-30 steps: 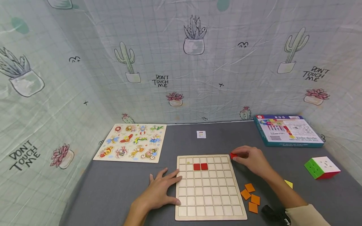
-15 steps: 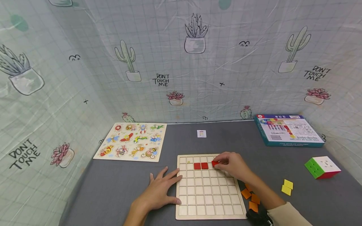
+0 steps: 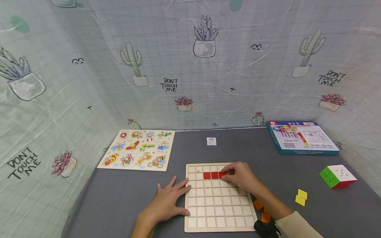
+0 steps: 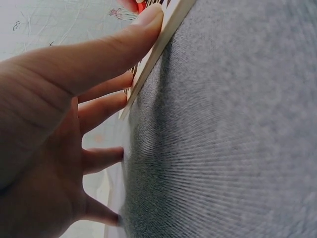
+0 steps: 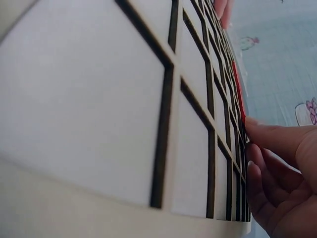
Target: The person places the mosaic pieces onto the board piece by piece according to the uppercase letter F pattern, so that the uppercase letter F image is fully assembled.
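Observation:
A pale wooden grid board [image 3: 209,201] lies flat on the grey table. Two red square tiles [image 3: 207,175] sit side by side in its second row from the back. Directly to their right, my right hand [image 3: 242,178] pinches a third red tile [image 3: 221,174] between thumb and fingers at its cell; the fingertips partly cover it. The right wrist view shows a red strip [image 5: 238,89] by that hand's fingertips. My left hand [image 3: 169,202] is spread along the board's left edge, thumb and fingertips resting on the rim, as the left wrist view also shows.
Orange tiles [image 3: 266,217] lie right of the board, partly behind the right forearm. Two yellow tiles [image 3: 301,197] are farther right, near a puzzle cube [image 3: 338,177]. An insect picture board [image 3: 138,150], a small printed card [image 3: 211,141] and a flat box [image 3: 303,138] stand toward the back.
My right hand has carried the red tile from beyond the board's back right corner leftward to the cell beside the other two. The left hand has stayed at the board's edge.

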`<state>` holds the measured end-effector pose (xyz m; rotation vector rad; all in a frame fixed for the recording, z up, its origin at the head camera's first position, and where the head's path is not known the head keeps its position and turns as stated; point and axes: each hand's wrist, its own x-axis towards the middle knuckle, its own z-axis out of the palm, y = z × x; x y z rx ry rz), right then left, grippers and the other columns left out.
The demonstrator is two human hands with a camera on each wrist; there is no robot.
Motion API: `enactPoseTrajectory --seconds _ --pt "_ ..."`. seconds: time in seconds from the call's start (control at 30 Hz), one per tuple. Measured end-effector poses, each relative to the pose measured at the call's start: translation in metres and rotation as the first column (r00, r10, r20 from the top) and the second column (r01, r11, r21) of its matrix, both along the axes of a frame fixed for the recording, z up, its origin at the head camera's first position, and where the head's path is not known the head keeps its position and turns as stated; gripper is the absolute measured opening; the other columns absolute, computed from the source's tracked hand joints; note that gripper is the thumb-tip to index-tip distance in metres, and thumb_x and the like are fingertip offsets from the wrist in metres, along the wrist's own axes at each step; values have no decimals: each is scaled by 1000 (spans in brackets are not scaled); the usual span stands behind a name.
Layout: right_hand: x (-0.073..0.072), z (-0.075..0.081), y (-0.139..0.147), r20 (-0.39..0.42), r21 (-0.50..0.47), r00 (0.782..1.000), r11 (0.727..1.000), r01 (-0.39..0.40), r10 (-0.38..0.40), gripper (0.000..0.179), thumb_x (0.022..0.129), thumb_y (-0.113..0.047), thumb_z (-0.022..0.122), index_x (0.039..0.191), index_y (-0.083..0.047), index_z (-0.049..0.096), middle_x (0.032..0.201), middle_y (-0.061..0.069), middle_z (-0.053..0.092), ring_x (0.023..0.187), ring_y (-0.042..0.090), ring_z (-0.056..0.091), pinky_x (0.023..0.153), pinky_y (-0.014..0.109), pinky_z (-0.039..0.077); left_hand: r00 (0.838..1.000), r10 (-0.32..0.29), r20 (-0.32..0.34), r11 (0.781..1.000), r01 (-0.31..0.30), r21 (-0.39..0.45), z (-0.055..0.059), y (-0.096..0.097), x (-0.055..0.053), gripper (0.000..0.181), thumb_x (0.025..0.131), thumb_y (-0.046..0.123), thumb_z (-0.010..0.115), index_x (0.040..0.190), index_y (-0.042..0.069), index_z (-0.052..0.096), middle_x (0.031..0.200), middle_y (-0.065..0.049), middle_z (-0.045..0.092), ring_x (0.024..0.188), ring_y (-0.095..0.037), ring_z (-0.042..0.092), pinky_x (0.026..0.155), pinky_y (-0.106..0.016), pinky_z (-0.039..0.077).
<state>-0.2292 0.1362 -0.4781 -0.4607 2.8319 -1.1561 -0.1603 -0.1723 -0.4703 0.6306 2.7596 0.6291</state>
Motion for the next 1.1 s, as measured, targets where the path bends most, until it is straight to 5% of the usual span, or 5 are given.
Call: enactPoseTrajectory --seconds 0.37,1.1 --pt "-1 2 0 -73 27 995 998 -60 62 17 83 -10 83 99 -7 81 96 6 79 74 6 65 65 18 52 1000 3 -4 1000 -3 8 2 0 0 85 72 54 85 146 24 58 163 3 44 154 -48 28 95 -96 14" --pt "-2 0 2 -44 3 996 997 -82 82 17 83 -8 82 100 -6 80 100 6 78 80 8 64 68 18 53 1000 4 -2 1000 -4 12 0 0 0 85 71 54 85 146 24 59 163 3 44 154 -48 29 95 -96 14"
